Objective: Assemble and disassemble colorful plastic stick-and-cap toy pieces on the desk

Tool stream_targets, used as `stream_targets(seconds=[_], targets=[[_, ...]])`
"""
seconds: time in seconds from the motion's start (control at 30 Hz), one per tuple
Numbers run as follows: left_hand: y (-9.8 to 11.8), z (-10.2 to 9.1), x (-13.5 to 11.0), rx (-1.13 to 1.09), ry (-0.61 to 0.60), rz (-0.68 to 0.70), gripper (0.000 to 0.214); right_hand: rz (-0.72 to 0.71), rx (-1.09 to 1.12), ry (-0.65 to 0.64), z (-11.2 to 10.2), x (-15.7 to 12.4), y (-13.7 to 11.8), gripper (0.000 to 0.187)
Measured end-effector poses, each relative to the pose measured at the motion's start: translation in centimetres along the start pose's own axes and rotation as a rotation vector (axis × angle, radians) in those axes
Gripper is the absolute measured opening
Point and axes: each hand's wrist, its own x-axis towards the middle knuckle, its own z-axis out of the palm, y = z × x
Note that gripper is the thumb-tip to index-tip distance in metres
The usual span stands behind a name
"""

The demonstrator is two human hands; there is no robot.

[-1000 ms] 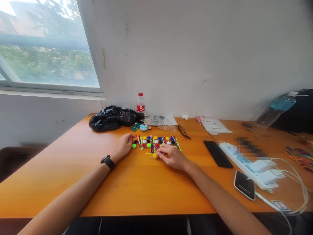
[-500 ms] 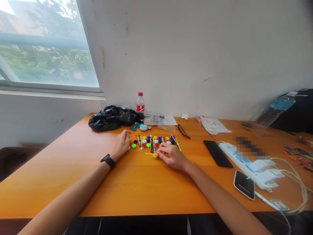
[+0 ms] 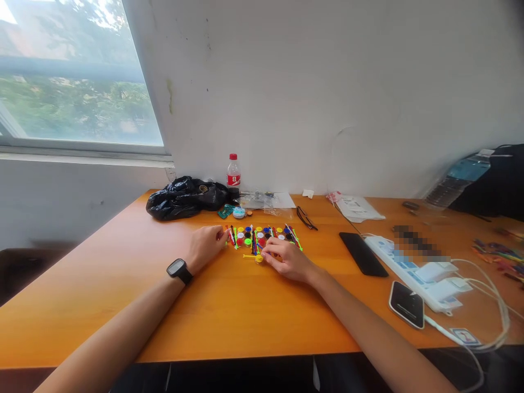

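Observation:
Small round pieces (image 3: 240, 236) in several colours lie in rows, with thin coloured arrow-tipped sticks (image 3: 254, 239) between them. My left hand (image 3: 209, 246), a black watch on its wrist, is closed with curled fingers at the left end of the rows. Its fingertips are partly hidden, so what they hold, if anything, cannot be made out. My right hand (image 3: 289, 261) pinches at the right edge of a yellow round piece (image 3: 258, 259) in front of the rows. A yellow stick (image 3: 248, 256) points left from that piece. The right hand covers some of the pieces behind it.
Behind the pieces are a black plastic bag (image 3: 184, 197), a red-capped bottle (image 3: 233, 174) and clear wrappers (image 3: 278, 204). Glasses (image 3: 306, 217) lie to their right. A black phone (image 3: 362, 254), a white power strip (image 3: 409, 273) with cables and another phone (image 3: 406, 304) occupy the right side.
My left hand has moved right and slightly nearer, now covering the round pieces at the left end of the rows. My right hand stays at the yellow piece.

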Motion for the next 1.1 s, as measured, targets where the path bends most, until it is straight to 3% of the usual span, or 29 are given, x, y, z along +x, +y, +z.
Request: stream_targets(seconds=[0.57, 0.83, 0.93, 1.0, 1.1], targets=[[0.8, 0.1, -0.4, -0.046, -0.008, 0.039, 0.046, 0.011, -0.021, -0.017, 0.0, 0.0, -0.1, 0.021], [1.0, 0.1, -0.7, -0.257, 0.078, 0.085, 0.049, 0.007, -0.025, -0.009, 0.0, 0.2, -0.2, 0.02], [2.1, 0.0, -1.2, -0.396, 0.105, 0.081, 0.05, -0.014, -0.02, 0.002, 0.0, 0.3, -0.3, 0.019], [3.3, 0.1, -1.9, -0.521, 0.069, 0.055, 0.051, -0.024, -0.019, 0.01, 0.1, 0.3, -0.3, 0.02], [5.3, 0.8, -3.2, -0.691, -0.086, 0.071, 0.051, -0.022, -0.036, 0.02, 0.2, 0.2, -0.1, 0.021]])
